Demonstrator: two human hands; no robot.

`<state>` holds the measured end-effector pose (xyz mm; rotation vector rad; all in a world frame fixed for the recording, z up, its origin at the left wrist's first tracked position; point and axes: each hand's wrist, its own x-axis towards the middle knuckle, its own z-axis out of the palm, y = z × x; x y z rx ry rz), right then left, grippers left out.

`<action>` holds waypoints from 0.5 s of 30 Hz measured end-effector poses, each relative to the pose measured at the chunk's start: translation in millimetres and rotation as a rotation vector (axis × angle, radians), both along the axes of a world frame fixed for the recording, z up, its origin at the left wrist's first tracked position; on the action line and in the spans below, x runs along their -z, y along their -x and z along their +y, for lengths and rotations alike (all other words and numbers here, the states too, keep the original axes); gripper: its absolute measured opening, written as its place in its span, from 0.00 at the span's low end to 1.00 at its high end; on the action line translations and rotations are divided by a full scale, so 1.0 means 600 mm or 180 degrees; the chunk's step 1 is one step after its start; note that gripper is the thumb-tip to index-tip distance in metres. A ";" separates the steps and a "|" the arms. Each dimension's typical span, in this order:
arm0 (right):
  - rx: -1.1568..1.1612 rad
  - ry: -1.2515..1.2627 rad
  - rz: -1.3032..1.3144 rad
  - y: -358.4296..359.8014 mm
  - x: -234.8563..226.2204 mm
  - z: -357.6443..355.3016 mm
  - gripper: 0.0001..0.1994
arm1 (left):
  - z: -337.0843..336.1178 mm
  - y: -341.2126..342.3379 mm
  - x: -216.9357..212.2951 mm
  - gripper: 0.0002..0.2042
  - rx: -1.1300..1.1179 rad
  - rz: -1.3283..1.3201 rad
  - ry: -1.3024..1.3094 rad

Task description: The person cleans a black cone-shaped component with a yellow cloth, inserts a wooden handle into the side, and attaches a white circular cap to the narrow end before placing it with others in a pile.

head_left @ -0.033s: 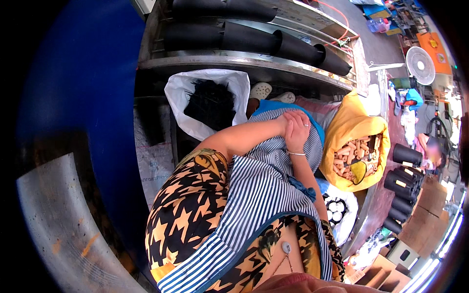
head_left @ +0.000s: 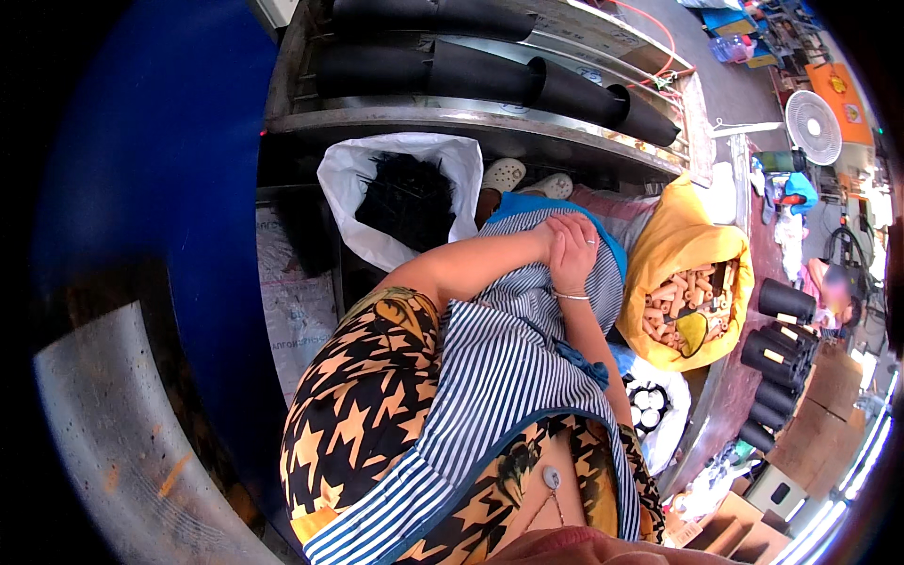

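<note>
My hands rest clasped together on my lap, over a blue-and-white striped apron (head_left: pixel 490 377) with a bright blue edge. My left hand (head_left: pixel 557 226) comes in from the left and is closed against the other hand. My right hand (head_left: pixel 571 264), with a bracelet at its wrist, is folded around the left one; a ring shows among the fingers. Where the hands overlap, some fingers are hidden. I see no tool or part in either hand. Just right of them stands a yellow sack (head_left: pixel 664 245) full of short orange-tan tubes (head_left: pixel 673 297).
A white sack (head_left: pixel 339 174) of black strips (head_left: pixel 410 198) stands ahead on the left. Black tapered tubes (head_left: pixel 480 75) lie in a metal-edged rack beyond. Black cylinders (head_left: pixel 786 301), a white fan (head_left: pixel 813 127) and another person (head_left: pixel 829 301) are at right; a blue panel (head_left: pixel 141 188) fills the left.
</note>
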<state>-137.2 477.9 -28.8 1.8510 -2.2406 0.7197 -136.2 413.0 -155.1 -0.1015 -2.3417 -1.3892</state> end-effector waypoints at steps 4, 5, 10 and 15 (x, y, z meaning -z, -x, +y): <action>-0.0079 -0.0049 0.0064 0.016 0.009 -0.015 0.13 | -0.030 -0.015 -0.038 0.15 0.0167 -0.0232 0.0833; -0.0122 -0.0066 0.0086 0.017 0.008 -0.020 0.13 | -0.045 -0.028 -0.057 0.16 0.0203 -0.0453 0.1145; -0.0638 -0.0138 -0.0285 -0.019 0.034 -0.061 0.15 | -0.118 -0.125 -0.090 0.18 0.0264 -0.0816 0.0325; -0.0739 -0.0613 -0.0168 -0.056 0.038 -0.079 0.19 | -0.268 -0.341 -0.100 0.11 -0.1824 -0.0025 0.1338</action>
